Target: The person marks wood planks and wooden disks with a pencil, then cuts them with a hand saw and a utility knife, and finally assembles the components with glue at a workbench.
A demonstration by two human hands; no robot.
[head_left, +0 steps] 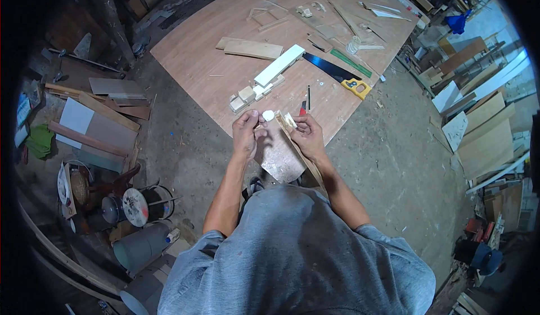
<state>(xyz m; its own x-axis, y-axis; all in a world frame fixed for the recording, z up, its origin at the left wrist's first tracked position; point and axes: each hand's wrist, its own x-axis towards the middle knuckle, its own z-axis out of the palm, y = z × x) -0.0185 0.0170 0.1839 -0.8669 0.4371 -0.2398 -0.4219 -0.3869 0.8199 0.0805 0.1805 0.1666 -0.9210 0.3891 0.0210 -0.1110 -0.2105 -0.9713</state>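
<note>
My left hand [246,130] is closed in a pinch, with a small round white disc [268,115] at its fingertips. To its right, my right hand [308,134] pinches a small pale wooden piece [289,120]. A narrow wooden board [297,145] runs from between the hands back under my right forearm; what supports it is hidden. Just beyond my left hand, a small block-built wooden vehicle [246,97] rests on the table [191,56]. A red-handled tool [303,108] and a dark pencil-like stick [309,97] lie beyond my right hand.
A white board [279,65] lies by a yellow-handled saw [355,87] and a green strip [351,62]. Two wooden planks [253,48] lie farther back. Wood sheets [489,132] lean at the right; a cable reel [135,207] and a grey cylinder [140,252] stand at the left.
</note>
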